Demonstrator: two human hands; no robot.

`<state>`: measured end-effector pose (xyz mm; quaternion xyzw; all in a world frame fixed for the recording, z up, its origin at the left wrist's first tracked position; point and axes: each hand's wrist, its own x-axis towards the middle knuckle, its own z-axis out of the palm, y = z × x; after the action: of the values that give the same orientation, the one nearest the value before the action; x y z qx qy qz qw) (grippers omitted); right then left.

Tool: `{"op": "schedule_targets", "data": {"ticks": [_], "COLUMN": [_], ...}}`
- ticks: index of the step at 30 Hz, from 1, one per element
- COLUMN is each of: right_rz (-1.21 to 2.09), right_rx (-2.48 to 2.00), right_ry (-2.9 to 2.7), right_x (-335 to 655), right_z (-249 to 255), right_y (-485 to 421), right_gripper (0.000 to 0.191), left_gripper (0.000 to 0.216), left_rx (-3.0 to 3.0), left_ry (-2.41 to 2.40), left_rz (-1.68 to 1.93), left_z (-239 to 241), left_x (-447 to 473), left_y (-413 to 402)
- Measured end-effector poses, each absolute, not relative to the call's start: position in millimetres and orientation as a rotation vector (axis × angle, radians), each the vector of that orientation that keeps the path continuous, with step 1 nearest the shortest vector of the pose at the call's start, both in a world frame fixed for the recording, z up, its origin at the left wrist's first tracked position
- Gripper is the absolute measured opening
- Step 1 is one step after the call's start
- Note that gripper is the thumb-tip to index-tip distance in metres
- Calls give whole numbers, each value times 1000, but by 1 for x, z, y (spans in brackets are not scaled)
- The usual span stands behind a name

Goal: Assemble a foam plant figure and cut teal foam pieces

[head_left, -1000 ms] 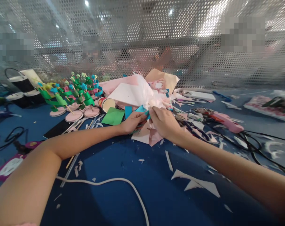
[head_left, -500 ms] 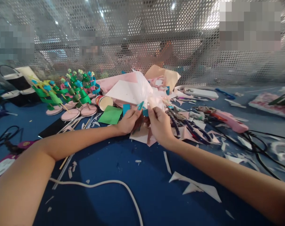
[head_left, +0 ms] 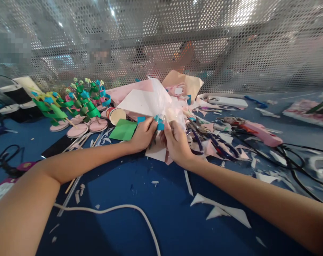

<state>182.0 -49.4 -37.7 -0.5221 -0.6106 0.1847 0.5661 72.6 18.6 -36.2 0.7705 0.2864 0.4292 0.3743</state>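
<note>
My left hand (head_left: 144, 136) and my right hand (head_left: 176, 144) meet over the middle of the table, both closed in a pinch. Between their fingertips is a small blue paper piece (head_left: 160, 126), gripped from both sides. The fingers hide part of it. Just left of my left hand lie a green paper square (head_left: 122, 129) and a blue paper scrap (head_left: 141, 119). Behind the hands rise a clear plastic bag (head_left: 161, 94) and white and pink sheets. Under my right hand, pale paper offcuts (head_left: 155, 153) lie on the table.
Paper plants on round pink bases (head_left: 77, 130) stand at left, beside a paper cup (head_left: 117, 116). Right of the hands are scissors (head_left: 221, 145) and a pink glue gun (head_left: 264, 136) with black cords. A white cable (head_left: 118, 206) crosses the front. A perforated metal screen (head_left: 151, 39) stands behind.
The view has shifted slightly. My left fingers have curled in more around the blue paper piece, and my right index finger now points upward more beside it.
</note>
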Motion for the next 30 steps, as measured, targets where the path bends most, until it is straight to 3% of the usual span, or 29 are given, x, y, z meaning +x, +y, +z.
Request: {"op": "schedule_targets", "data": {"ticks": [6, 12, 22, 30], "right_rz": [-246, -480, -424, -94], "right_rx": [-1362, -1419, -1365, -1550], "right_ry": [-1647, -1787, -1805, -1962], "right_x": [183, 187, 188, 193], "right_z": [-46, -46, -43, -9], "right_y": [-50, -53, -54, -57], "right_gripper": [27, 17, 17, 18], "left_gripper": [33, 38, 42, 41], "left_rx": [1840, 1649, 1668, 1731], "left_ry": [581, 434, 367, 460], "left_rz": [1104, 962, 970, 1121], "left_z": [-34, -33, -32, -37], "left_x": [71, 71, 68, 68], "left_y": [19, 16, 12, 17]}}
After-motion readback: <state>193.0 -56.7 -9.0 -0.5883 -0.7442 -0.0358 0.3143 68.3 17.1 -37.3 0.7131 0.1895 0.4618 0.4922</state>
